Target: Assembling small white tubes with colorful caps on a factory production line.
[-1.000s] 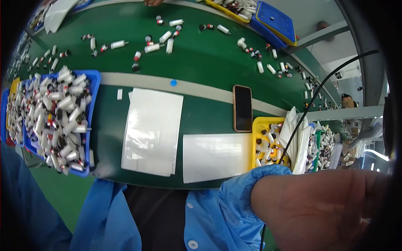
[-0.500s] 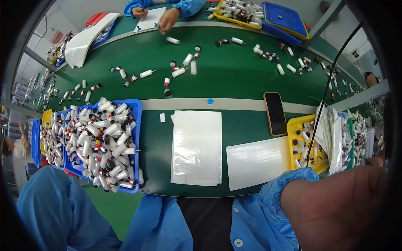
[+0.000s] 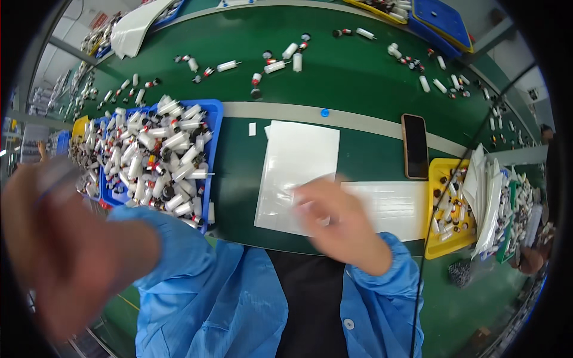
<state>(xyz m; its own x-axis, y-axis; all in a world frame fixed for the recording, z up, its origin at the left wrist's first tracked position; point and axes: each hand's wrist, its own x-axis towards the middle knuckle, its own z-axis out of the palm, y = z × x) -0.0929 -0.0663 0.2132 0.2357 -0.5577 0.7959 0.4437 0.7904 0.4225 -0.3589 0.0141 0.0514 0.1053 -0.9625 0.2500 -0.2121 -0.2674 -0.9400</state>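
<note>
My right hand (image 3: 337, 218) is over the lower right part of a stack of glossy white sheets (image 3: 301, 155). Its fingers look bent, but motion smears them, and whether they touch the stack or hold anything is unclear. Close to the camera at the lower left is my left hand (image 3: 65, 238), badly blurred, its fingers not readable. Beyond it stands a blue tray (image 3: 216, 128) heaped with white cylindrical parts (image 3: 173, 140) with black and red ends. Another white sheet (image 3: 394, 206) lies to the right, partly behind my right hand.
A phone (image 3: 415, 146) lies near a yellow tray (image 3: 434, 203) holding similar parts. On the green belt (image 3: 352, 77), beyond a pale rail, more parts are scattered. A blue knob-like piece (image 3: 324, 112) sits on the rail. A black cable (image 3: 422, 268) hangs down at the right.
My right hand has come from the lower right to over the sheets. My left hand has entered at the lower left. The view has shifted, and the co-worker's hands are out of it.
</note>
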